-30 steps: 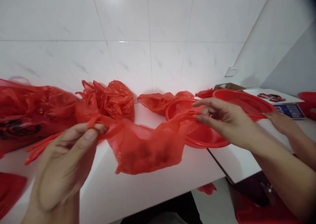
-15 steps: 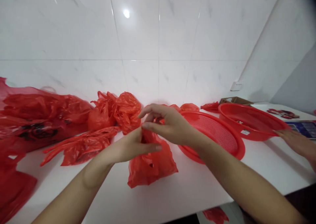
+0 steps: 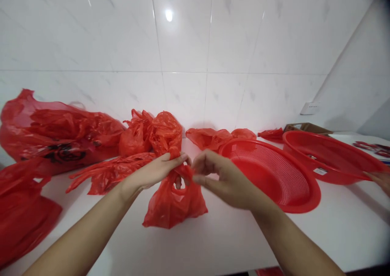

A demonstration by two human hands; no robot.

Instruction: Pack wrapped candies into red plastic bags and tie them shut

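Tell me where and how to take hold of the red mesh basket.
Probably best by the near rim of the red mesh basket, from the front right: its broad lip shows plainly there, while the right hand hides part of its left side and the red basin stands close beyond.

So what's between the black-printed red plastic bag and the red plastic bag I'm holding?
Head view: a crumpled red plastic bundle on the white table, then your left hand.

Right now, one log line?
left hand: holds red plastic bag by top | right hand: at bag's top, grip unclear | right of bag: round red perforated plastic basket
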